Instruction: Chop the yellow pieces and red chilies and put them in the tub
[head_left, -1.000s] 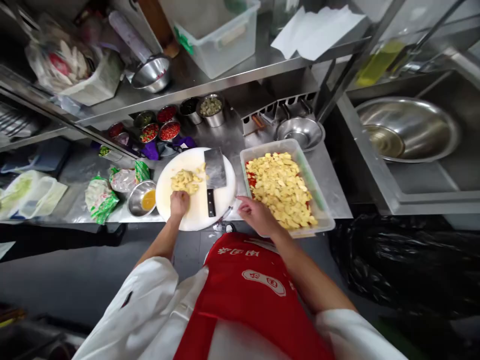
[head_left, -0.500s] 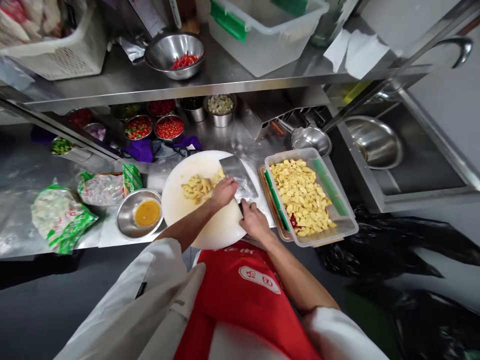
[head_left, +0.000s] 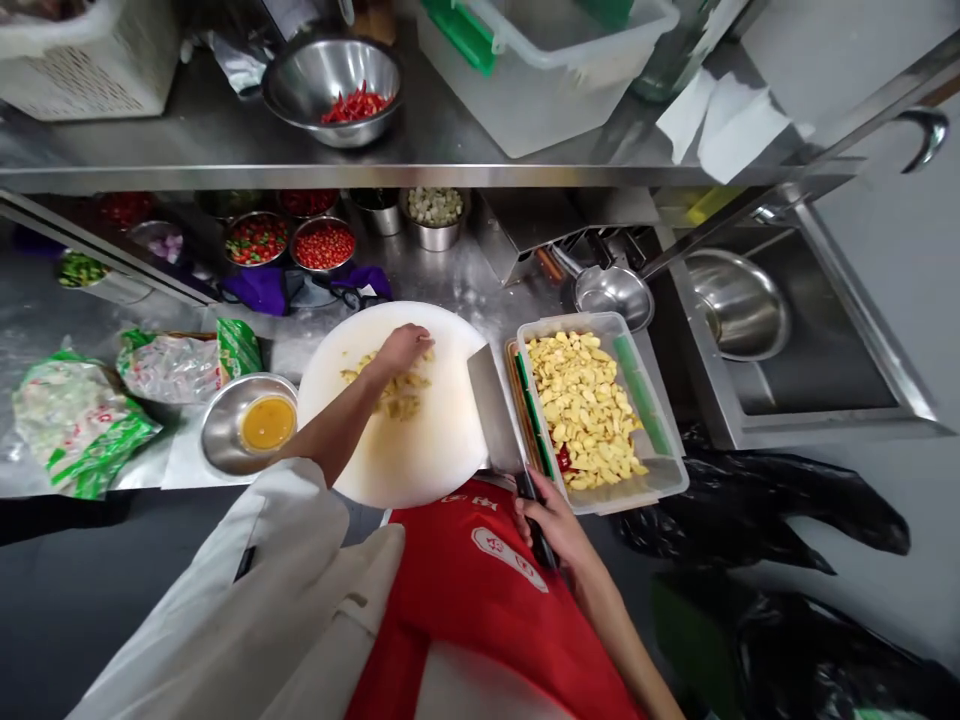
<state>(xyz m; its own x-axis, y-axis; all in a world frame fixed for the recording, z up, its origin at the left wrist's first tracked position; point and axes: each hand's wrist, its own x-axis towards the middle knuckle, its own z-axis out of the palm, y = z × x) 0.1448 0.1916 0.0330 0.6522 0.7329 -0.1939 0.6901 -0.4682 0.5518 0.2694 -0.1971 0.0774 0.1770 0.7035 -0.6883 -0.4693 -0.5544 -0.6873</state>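
Your right hand [head_left: 551,515]: fingers wrapped round the black handle of the cleaver [head_left: 496,408]. Blade flat, broad, grey metal, slanting along the right edge of the board [head_left: 442,440], between it and the tub [head_left: 651,385]; whether it touches the board, you can't tell from here.

Your left hand [head_left: 405,350]: fingers bunched downward over the yellow pieces [head_left: 400,403] at the middle of the board. Fingertips hidden, so no telling if they pinch one. Pieces knobbly, irregular, slightly blurred. Board round, thick, white, smooth, lying on the metal worktop [head_left: 480,300].

To your right, the tub: clear plastic, rectangular, rounded corners. Inside, a heap of thin yellow slices [head_left: 589,400], with a dark red bit [head_left: 564,458] showing near its left side.

To your left, just beside the board: a shiny round steel bowl [head_left: 223,422] with smooth orange-yellow liquid [head_left: 268,424]. Past it, two crinkled plastic bags [head_left: 79,420], green-printed.
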